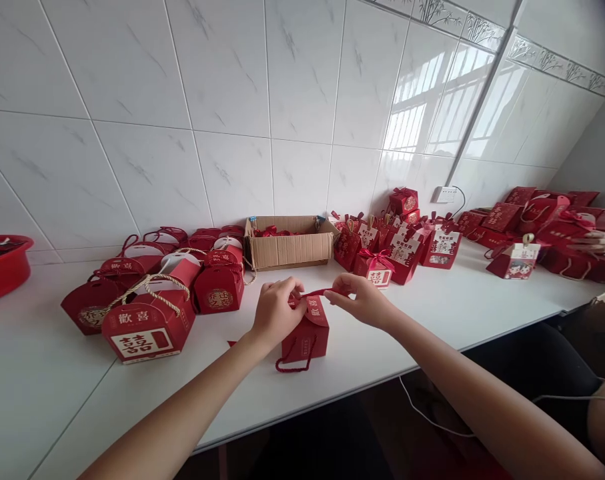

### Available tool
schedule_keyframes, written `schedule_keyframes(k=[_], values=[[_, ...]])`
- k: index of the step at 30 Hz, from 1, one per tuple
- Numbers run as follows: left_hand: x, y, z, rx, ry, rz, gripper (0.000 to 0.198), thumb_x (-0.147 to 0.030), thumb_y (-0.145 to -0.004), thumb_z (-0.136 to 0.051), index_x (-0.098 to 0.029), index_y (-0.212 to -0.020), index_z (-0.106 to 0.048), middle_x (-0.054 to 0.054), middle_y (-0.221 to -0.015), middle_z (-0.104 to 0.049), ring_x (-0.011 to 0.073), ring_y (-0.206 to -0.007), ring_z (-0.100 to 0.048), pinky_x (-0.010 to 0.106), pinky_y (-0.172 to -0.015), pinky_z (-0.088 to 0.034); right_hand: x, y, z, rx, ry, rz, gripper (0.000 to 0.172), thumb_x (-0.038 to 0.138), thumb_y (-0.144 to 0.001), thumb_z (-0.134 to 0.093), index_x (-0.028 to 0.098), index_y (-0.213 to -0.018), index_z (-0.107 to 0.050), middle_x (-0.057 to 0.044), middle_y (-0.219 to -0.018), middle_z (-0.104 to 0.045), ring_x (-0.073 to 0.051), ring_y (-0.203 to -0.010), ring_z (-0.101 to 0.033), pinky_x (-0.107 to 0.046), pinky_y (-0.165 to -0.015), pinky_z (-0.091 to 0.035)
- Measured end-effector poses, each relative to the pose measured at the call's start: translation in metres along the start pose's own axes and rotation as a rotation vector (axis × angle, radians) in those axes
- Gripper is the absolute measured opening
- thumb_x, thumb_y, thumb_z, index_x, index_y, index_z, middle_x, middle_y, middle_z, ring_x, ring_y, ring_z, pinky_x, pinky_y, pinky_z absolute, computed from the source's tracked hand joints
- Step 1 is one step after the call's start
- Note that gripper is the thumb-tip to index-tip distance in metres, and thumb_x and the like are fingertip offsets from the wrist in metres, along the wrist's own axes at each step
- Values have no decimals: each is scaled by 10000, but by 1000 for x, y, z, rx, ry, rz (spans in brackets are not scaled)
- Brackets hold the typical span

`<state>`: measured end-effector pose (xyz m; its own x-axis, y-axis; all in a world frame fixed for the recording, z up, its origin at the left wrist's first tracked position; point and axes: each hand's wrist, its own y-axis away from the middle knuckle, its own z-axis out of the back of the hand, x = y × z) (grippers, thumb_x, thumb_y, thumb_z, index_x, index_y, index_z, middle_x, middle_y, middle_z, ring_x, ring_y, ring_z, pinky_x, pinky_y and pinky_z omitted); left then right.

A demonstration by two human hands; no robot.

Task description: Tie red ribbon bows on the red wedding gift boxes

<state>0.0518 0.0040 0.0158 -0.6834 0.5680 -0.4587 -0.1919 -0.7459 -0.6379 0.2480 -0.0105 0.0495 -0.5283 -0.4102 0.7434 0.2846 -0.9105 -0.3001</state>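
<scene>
A small red gift box (313, 337) with pale printed characters stands on the white table near its front edge. A dark red cord handle (293, 368) hangs down its near side. Over the box top, a red ribbon (318, 293) stretches between my two hands. My left hand (277, 308) is closed at the upper left of the box, fingers pinching the ribbon's left part. On the other side, my right hand (358, 300) pinches the ribbon between thumb and fingers. A bit of red ribbon also shows beside my left wrist.
Red gift boxes with rope handles (149, 320) crowd the left. Behind my hands is a cardboard box (289, 250) holding red items. Smaller red boxes (405, 253) stand right of it. A red basin (5, 267) is far left; another person's hand (599, 243) touches boxes far right.
</scene>
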Motion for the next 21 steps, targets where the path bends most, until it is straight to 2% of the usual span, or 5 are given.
schedule_keyframes(k=[6, 12, 17, 19, 21], values=[[2, 0, -3, 22, 45, 19, 61, -185, -730, -567, -218, -747, -518, -13, -680, -639, 172, -672, -589, 351, -763, -417, -9, -4, -8, -135, -42, 9, 205, 319, -738, -579, 203, -669, -426, 29, -651, -490, -125, -616, -452, -258, -577, -374], [10, -4, -7, 40, 153, 134, 93, -194, -710, -547, -220, -789, -507, -19, -666, -601, 147, -644, -596, 251, -591, -458, -11, 1, -11, -230, 266, 191, 164, 102, -703, -518, 203, -670, -393, -4, -715, -510, -144, -655, -456, -255, -594, -363], [15, -4, -9, 51, 188, 198, 99, -170, -687, -516, -220, -770, -497, -30, -665, -581, 136, -626, -582, 243, -585, -467, 8, 29, -11, -39, 803, 223, 176, 17, -721, -547, 179, -669, -504, -54, -740, -601, -182, -693, -522, -296, -628, -329], [15, -4, -8, 45, 198, 208, 94, -166, -691, -506, -219, -767, -493, -34, -657, -569, 135, -625, -577, 242, -588, -465, 17, 42, -13, 131, 865, 238, 173, 203, -759, -666, 180, -644, -539, -71, -732, -629, -197, -671, -543, -302, -598, -307], [14, -4, -7, 42, 210, 207, 78, -176, -708, -505, -217, -774, -495, -30, -668, -578, 138, -639, -583, 245, -601, -465, 23, 48, -16, 314, 797, 199, 410, 460, -775, -660, 180, -526, -494, -59, -616, -604, -173, -568, -514, -298, -543, -267]])
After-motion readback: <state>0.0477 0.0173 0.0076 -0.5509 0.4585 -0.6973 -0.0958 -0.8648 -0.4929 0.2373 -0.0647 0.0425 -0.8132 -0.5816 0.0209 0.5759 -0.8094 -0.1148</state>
